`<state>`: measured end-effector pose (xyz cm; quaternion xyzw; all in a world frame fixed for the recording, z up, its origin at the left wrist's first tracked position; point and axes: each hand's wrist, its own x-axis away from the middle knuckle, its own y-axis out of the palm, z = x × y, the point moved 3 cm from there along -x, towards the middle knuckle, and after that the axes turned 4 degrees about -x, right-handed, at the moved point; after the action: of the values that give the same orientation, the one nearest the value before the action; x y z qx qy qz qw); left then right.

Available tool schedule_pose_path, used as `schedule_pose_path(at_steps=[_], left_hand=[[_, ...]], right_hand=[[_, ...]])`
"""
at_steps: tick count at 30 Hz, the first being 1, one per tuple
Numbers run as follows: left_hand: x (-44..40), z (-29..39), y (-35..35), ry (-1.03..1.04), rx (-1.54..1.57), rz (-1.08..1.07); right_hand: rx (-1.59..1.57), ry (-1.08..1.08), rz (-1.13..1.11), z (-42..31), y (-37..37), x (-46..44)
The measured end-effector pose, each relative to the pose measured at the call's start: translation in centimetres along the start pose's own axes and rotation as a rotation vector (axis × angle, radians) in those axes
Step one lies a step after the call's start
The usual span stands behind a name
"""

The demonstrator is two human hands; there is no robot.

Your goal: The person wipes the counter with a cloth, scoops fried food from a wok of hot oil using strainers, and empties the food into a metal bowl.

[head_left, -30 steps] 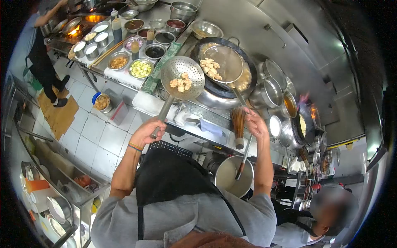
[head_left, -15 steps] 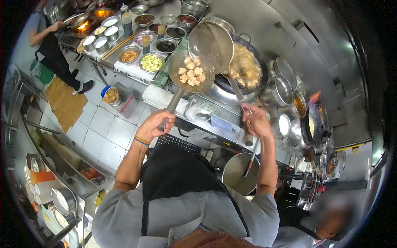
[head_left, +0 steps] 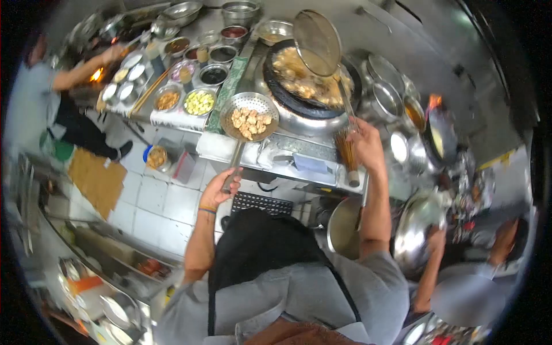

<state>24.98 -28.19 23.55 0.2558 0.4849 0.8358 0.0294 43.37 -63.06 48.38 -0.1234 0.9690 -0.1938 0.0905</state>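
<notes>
My left hand (head_left: pixel 220 188) is wrapped round the handle of a perforated ladle (head_left: pixel 231 110), whose bowl holds several browned pieces of food (head_left: pixel 250 122). In my right hand (head_left: pixel 363 141) is the handle of a round mesh strainer (head_left: pixel 318 43), tilted above the wok and with no pieces seen in it. Below the strainer, the black wok (head_left: pixel 275 86) holds bubbling oil with many frying pieces. A bamboo brush (head_left: pixel 346 154) lies just beside my right hand.
Bowls of sauces and chopped green pieces (head_left: pixel 199 102) stand left of the wok. Steel pots (head_left: pixel 386 99) are to its right. A large pot (head_left: pixel 345 227) is below my right forearm. One person (head_left: pixel 75 109) works at far left, another (head_left: pixel 460 270) holds a large metal lid or pan at lower right.
The strainer has swung from over the ladle back above the wok. The ladle now holds the pieces lower and apart from it. The person at lower right now holds up a large metal piece.
</notes>
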Motion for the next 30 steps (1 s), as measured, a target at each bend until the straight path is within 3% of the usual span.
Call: schedule_pose_path(at_steps=[1,4,6,8,9,12,16,17,19,22,23,24,27,30], left_hand=[[-0.1,-0.5,-0.5,0.028,0.014,-0.064],[1.3,-2.3,-0.6,0.123,0.068,0.107],[0.6,-5.3,-7.6,0.108,0.069,0.162],[1.6,-9.9,-16.9,0.086,0.092,0.427],[3.1,-11.9,-20.6,0.072,0.041,0.564],[9.7,-15.6,-24.3,-0.023,-0.419,0.752],[14.8,-16.3,-23.8,-0.068,-1.269,0.716],[14.9,-16.1,-23.7,-0.067,-1.303,0.722],[14.7,-15.5,-25.1,-0.066,-1.16,0.771],[13.0,-14.2,-29.1,-0.057,-0.513,0.907],[12.4,-14.4,-30.0,-0.05,-0.285,0.936],[12.4,-15.1,-30.3,-0.045,-0.056,0.962],[11.8,-14.4,-28.8,0.01,-0.131,1.009],[11.5,-15.7,-28.6,-0.038,-0.097,0.941]], right_hand=[[0.03,0.032,0.003,-1.0,-0.4,0.6],[0.087,0.064,0.002,-1.9,-2.4,2.5],[0.139,0.013,0.002,-0.7,-4.6,3.2],[0.199,-0.076,0.002,1.3,-6.2,3.8],[0.192,0.109,0.037,-0.9,-6.3,4.9],[0.166,0.276,0.068,-1.9,-7.4,6.1],[0.157,0.169,0.06,-2.0,-7.0,6.1],[0.19,0.177,0.007,-1.8,-6.7,5.7],[0.257,0.192,-0.1,-1.1,-5.3,4.2],[0.135,0.027,-0.116,3.3,-3.2,1.7],[0.088,0.173,-0.114,2.7,-3.5,1.7],[0.084,0.162,-0.1,1.7,-3.6,2.0],[0.026,0.039,-0.038,0.4,-3.5,1.7],[0.107,0.2,-0.126,1.1,-3.2,1.0]])
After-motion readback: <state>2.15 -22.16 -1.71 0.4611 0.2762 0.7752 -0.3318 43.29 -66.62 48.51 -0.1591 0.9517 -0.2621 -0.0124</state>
